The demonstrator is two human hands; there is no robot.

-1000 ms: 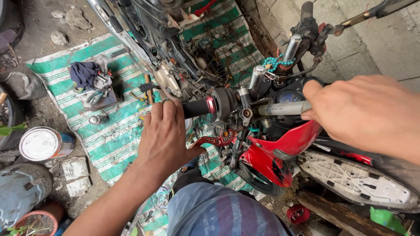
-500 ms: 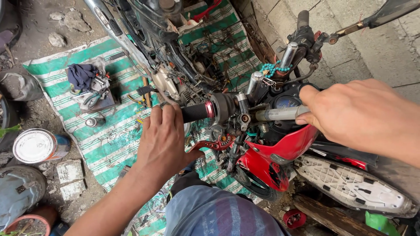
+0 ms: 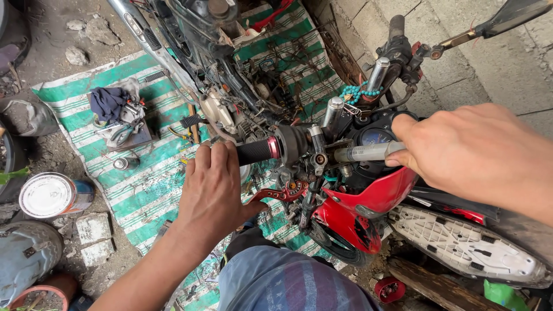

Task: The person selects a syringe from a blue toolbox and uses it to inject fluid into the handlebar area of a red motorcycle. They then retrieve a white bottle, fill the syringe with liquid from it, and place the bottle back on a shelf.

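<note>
Green-striped mat point(image 3: 144, 190) lower left, edges cluttered. Left hand point(image 3: 216, 184) wrapped on black handlebar grip point(image 3: 256, 151); right hand point(image 3: 472, 152) gripping syringe point(image 3: 363, 152) centre frame.

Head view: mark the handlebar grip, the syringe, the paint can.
handlebar grip point(image 3: 256, 151), head view, middle of the black rubber sleeve.
syringe point(image 3: 363, 152), head view, clear barrel.
paint can point(image 3: 46, 194), head view, white lid.

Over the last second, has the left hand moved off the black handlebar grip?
No. The left hand remains wrapped on the black handlebar grip, placed as before relative to the red brake lever; only the camera view shifts slightly.
</note>
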